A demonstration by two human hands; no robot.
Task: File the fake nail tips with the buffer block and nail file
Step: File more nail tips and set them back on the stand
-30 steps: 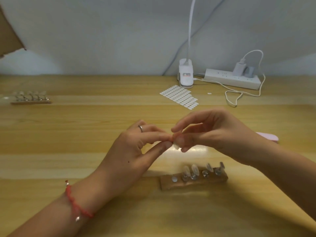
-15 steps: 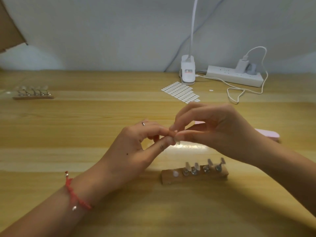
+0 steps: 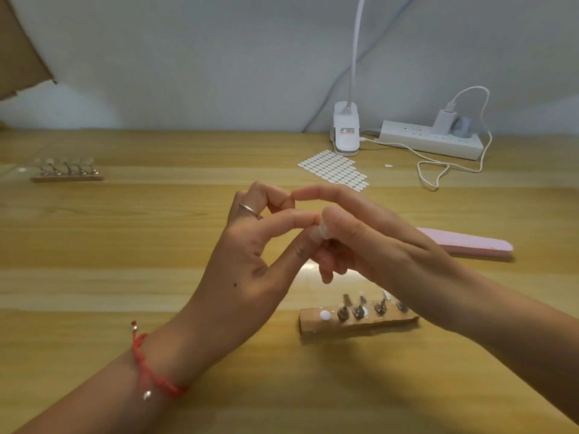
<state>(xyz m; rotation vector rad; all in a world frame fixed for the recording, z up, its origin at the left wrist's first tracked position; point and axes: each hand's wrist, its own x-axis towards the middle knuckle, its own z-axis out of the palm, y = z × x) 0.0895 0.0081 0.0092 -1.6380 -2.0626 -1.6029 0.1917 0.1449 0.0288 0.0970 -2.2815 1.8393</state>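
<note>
My two hands meet above the middle of the wooden table. My left hand (image 3: pixel 250 255) pinches a small pale nail tip (image 3: pixel 324 230) between thumb and forefinger, and my right hand (image 3: pixel 376 245) holds the same tip from the other side with its thumb against it. In front of the hands, a wooden holder (image 3: pixel 354 322) carries several metal stands with nail tips, partly hidden by my right wrist. A pink nail file (image 3: pixel 470 242) lies flat on the table to the right of the hands, touched by neither.
A second wooden holder (image 3: pixel 67 173) with stands sits at the far left. A sheet of white adhesive tabs (image 3: pixel 335 169) lies behind the hands. A clip lamp base (image 3: pixel 344 130) and a power strip (image 3: pixel 435 142) with cables stand at the table's back edge.
Both hands have risen slightly and moved away from the holder while keeping the nail tip between them. My left forefinger and thumb have shifted on the tip.
</note>
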